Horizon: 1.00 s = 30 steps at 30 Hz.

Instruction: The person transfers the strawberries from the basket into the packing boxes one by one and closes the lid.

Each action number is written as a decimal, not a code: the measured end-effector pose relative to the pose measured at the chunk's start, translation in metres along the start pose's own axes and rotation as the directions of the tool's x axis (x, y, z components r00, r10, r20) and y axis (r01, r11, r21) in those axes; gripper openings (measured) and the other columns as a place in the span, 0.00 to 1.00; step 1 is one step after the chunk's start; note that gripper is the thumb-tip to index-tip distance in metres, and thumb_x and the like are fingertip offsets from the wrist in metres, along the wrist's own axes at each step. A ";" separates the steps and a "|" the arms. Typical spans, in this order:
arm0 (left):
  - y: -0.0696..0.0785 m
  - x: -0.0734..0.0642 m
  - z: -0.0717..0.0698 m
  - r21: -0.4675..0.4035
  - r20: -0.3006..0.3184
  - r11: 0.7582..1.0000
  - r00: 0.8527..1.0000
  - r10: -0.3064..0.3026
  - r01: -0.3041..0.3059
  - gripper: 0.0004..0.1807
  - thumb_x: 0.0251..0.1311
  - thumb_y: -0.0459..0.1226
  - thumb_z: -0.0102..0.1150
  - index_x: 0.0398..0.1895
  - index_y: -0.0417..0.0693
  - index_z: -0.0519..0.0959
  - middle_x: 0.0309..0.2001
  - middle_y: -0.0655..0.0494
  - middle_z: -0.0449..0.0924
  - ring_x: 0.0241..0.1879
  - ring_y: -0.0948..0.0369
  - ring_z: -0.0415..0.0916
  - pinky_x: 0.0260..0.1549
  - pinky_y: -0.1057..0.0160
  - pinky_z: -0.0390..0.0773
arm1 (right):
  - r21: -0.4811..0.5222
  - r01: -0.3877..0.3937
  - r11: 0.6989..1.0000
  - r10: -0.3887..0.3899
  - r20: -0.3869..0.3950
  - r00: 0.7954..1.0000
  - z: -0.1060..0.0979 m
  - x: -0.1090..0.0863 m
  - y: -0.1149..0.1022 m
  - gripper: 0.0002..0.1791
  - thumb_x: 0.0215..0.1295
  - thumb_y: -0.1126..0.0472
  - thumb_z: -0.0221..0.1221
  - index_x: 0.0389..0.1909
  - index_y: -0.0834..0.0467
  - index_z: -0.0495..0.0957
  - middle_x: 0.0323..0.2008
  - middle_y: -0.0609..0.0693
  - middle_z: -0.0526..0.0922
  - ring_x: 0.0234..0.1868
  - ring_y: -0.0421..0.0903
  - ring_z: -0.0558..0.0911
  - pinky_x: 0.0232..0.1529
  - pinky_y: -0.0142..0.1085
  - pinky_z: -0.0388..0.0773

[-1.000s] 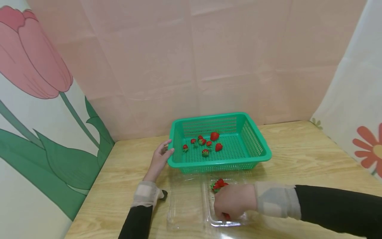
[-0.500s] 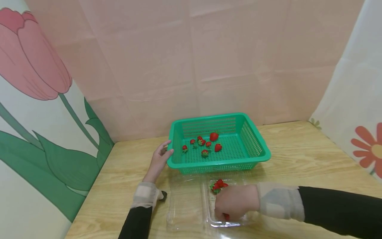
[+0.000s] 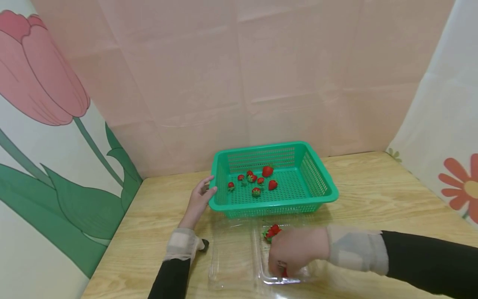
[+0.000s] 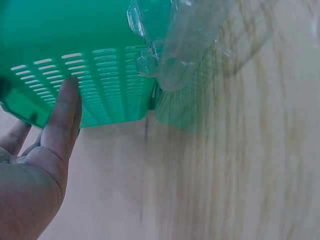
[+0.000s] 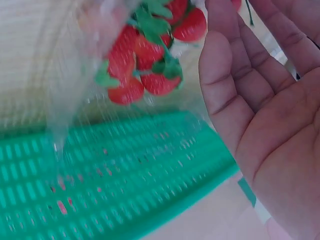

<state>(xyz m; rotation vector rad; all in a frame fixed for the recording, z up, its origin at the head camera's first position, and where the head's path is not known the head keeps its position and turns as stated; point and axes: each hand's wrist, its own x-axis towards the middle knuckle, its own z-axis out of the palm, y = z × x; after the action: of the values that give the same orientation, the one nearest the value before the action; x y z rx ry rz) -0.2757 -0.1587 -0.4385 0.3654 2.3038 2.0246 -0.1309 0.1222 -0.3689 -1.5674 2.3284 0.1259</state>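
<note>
A green mesh basket (image 3: 274,208) holds several strawberries (image 3: 273,185). At its left end my left hand (image 3: 197,202) touches the rim, and the left wrist view shows a straight finger (image 4: 62,115) along the slotted side wall. In front of the basket lies a clear plastic clamshell box (image 3: 261,276), hinged open. My right hand (image 3: 293,252) is down in its right half, fingertips round a strawberry (image 3: 284,273) mostly hidden beneath them. More strawberries (image 3: 272,232) sit in a cluster at the back of that half; the right wrist view shows this cluster (image 5: 145,55) through the clear wall.
The box's transparent lid (image 3: 233,253) lies flat to the left, beside my left wrist. A wooden table (image 3: 373,191) carries everything. A pink cloth (image 3: 239,83) hangs close behind the basket, with flower-printed sheets (image 3: 429,124) at both sides.
My right hand and forearm have shifted slightly right, and a ring on a finger now shows. The left hand stays at the basket's rim.
</note>
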 end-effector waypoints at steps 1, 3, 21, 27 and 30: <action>0.000 0.000 0.000 -0.006 -0.002 1.000 1.000 0.001 -0.001 0.28 0.70 0.45 0.55 0.71 0.57 0.65 0.59 0.40 0.72 0.55 0.50 0.73 0.48 0.52 0.76 | 0.010 -0.017 1.000 0.017 0.004 1.000 -0.003 -0.001 0.000 0.14 0.44 0.66 0.70 0.21 0.42 0.81 0.16 0.28 0.68 0.21 0.31 0.65 0.22 0.22 0.63; 0.000 0.000 0.000 -0.010 -0.007 1.000 1.000 0.006 -0.007 0.27 0.69 0.45 0.55 0.70 0.58 0.66 0.58 0.41 0.73 0.54 0.50 0.74 0.47 0.53 0.77 | 0.029 -0.044 0.999 0.043 0.012 0.999 -0.011 -0.003 0.002 0.13 0.46 0.66 0.69 0.24 0.42 0.83 0.18 0.28 0.69 0.23 0.30 0.67 0.24 0.21 0.64; 0.004 -0.003 0.001 -0.029 -0.007 1.000 1.000 0.009 -0.009 0.26 0.69 0.42 0.56 0.69 0.56 0.67 0.56 0.41 0.74 0.50 0.51 0.76 0.43 0.57 0.79 | 0.293 -0.276 0.916 0.301 -0.042 0.953 -0.093 -0.027 0.060 0.13 0.57 0.64 0.68 0.42 0.46 0.85 0.34 0.35 0.80 0.34 0.36 0.77 0.38 0.35 0.76; 0.000 -0.002 0.002 -0.009 -0.012 1.000 1.000 0.019 -0.019 0.27 0.69 0.44 0.56 0.70 0.54 0.66 0.56 0.40 0.74 0.50 0.51 0.75 0.41 0.58 0.78 | 0.298 -0.254 0.920 0.297 -0.110 0.949 -0.088 -0.023 0.091 0.11 0.61 0.64 0.66 0.45 0.53 0.84 0.33 0.39 0.81 0.30 0.36 0.76 0.38 0.36 0.77; 0.000 -0.002 0.003 -0.006 -0.023 1.000 1.000 0.020 -0.020 0.27 0.68 0.45 0.57 0.69 0.57 0.68 0.56 0.43 0.75 0.51 0.51 0.75 0.43 0.56 0.78 | 0.289 -0.273 0.918 0.317 -0.118 0.941 -0.082 -0.017 0.102 0.12 0.61 0.63 0.66 0.46 0.54 0.84 0.37 0.41 0.83 0.32 0.36 0.76 0.41 0.38 0.78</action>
<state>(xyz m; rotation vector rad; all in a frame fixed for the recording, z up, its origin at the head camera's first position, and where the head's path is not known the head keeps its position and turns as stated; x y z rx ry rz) -0.2733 -0.1567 -0.4392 0.3679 2.3160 2.0554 -0.2367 0.1567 -0.2973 -1.1254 2.5683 -0.2491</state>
